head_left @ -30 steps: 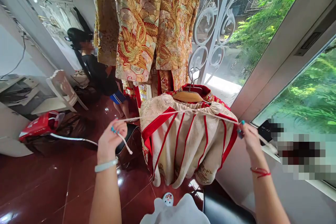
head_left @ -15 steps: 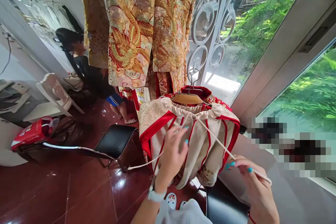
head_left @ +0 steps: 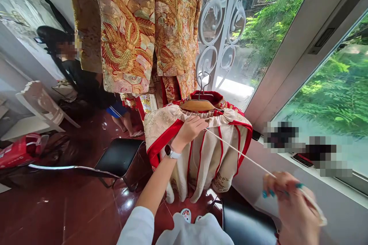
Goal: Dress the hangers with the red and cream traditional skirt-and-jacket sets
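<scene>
A cream garment with red trim [head_left: 178, 153] hangs in front of me, its top edge gathered on a drawstring. A wooden hanger [head_left: 197, 105] with a metal hook shows behind that edge. At the gathered edge, my left hand [head_left: 193, 130] is closed, pinching the fabric where the cord comes out. The white drawstring [head_left: 241, 154] runs taut from there down to the right. My right hand [head_left: 296, 201], slightly blurred, is closed around the cord, whose end sticks out past the fist. Just what lies under the left fingertips is hidden.
Gold embroidered robes [head_left: 126, 30] hang behind the garment. Black chairs stand at left [head_left: 122, 157] and beneath my right arm [head_left: 245, 222]. A person in dark clothes [head_left: 83, 80] bends at the left. A phone [head_left: 302, 159] lies on the window ledge at right.
My left hand has gone up from in front of the garment to its gathered edge and closed there. My right hand has pulled the cord farther out to the lower right.
</scene>
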A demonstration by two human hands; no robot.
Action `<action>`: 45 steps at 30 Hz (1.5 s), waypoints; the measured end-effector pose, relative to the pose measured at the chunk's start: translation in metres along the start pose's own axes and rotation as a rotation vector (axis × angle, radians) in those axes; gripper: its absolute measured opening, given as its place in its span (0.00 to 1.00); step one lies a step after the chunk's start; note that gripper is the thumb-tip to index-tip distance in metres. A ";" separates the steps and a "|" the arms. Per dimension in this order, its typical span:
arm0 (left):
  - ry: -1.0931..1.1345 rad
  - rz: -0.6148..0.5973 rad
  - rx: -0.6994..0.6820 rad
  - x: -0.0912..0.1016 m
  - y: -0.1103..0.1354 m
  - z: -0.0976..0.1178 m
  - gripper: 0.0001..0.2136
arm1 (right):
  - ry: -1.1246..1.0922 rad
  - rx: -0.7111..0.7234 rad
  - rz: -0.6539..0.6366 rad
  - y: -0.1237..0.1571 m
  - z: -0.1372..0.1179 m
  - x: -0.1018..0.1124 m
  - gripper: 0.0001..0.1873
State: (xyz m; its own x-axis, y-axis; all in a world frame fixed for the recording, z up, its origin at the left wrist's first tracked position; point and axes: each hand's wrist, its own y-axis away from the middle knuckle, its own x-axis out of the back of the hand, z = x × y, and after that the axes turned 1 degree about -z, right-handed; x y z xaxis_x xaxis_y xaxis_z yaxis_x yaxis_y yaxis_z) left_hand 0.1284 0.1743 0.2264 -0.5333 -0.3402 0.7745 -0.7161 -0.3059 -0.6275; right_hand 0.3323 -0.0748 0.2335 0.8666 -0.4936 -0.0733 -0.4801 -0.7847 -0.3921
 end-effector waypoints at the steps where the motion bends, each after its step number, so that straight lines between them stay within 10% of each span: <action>1: -0.003 0.017 -0.005 0.004 0.000 -0.001 0.15 | -0.038 0.014 0.043 0.000 -0.009 0.002 0.27; 5: -0.012 -0.006 0.049 0.015 0.001 -0.002 0.13 | -0.104 -0.088 0.072 -0.012 -0.003 0.010 0.27; 12: 0.000 -0.050 0.212 0.007 -0.004 0.019 0.16 | -0.209 -0.487 -0.056 -0.028 0.096 0.015 0.25; 18: 0.143 -0.047 0.453 0.008 -0.022 0.036 0.06 | 0.135 -0.104 0.271 -0.092 0.111 0.039 0.34; 24: 0.312 -0.106 0.454 0.013 -0.026 0.030 0.05 | 0.569 0.121 -0.134 -0.163 0.114 0.022 0.21; 31: 0.259 -0.085 0.287 0.034 -0.038 0.029 0.26 | 0.854 0.348 -0.100 -0.167 0.105 0.017 0.20; 39: -0.171 -0.165 0.004 0.036 -0.098 0.024 0.12 | 0.822 0.236 -0.266 -0.168 0.101 0.030 0.29; 45: -0.217 -0.267 -0.081 0.025 -0.114 0.008 0.10 | 0.818 0.288 -0.035 -0.166 0.107 0.015 0.31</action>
State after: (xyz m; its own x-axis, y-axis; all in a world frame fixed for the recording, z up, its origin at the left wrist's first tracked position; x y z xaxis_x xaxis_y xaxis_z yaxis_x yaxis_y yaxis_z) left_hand 0.2007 0.1936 0.3166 -0.2204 -0.4415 0.8698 -0.8555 -0.3408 -0.3898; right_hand 0.4395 0.0880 0.1997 0.4576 -0.6721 0.5821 -0.3061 -0.7337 -0.6066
